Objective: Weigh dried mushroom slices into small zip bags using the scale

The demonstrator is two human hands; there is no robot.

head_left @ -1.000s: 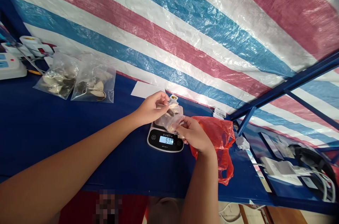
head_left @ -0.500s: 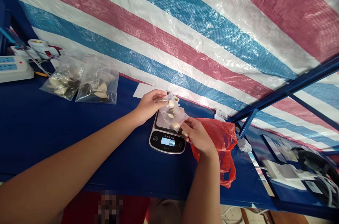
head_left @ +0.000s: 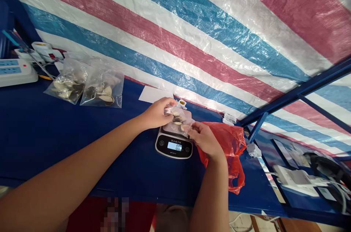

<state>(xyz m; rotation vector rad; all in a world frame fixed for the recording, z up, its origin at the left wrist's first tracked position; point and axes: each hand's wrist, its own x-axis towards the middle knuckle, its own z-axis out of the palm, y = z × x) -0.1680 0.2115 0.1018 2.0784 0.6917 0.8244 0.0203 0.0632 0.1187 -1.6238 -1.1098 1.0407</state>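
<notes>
A clear plastic bag [head_left: 178, 119] with pale and dark pieces in it is held over the plate of a digital scale [head_left: 174, 147], whose lit display reads 0.0. My left hand [head_left: 159, 112] grips the bag's upper left part, fingers closed. At its lower right side, my right hand [head_left: 202, 136] pinches the bag, near a red plastic bag [head_left: 226, 140]. Whether the held bag touches the plate cannot be told.
Two filled clear bags [head_left: 68, 84] lie at the left of the blue table [head_left: 55, 126], near a power strip [head_left: 16, 73]. White paper [head_left: 153, 94] and a small tape roll [head_left: 182, 103] sit behind the scale. Chargers and cables [head_left: 296, 179] are at right.
The clear bag has been lowered and tilted flatter over the scale's plate. My left hand has moved slightly down with it, and the tape roll behind shows more fully.
</notes>
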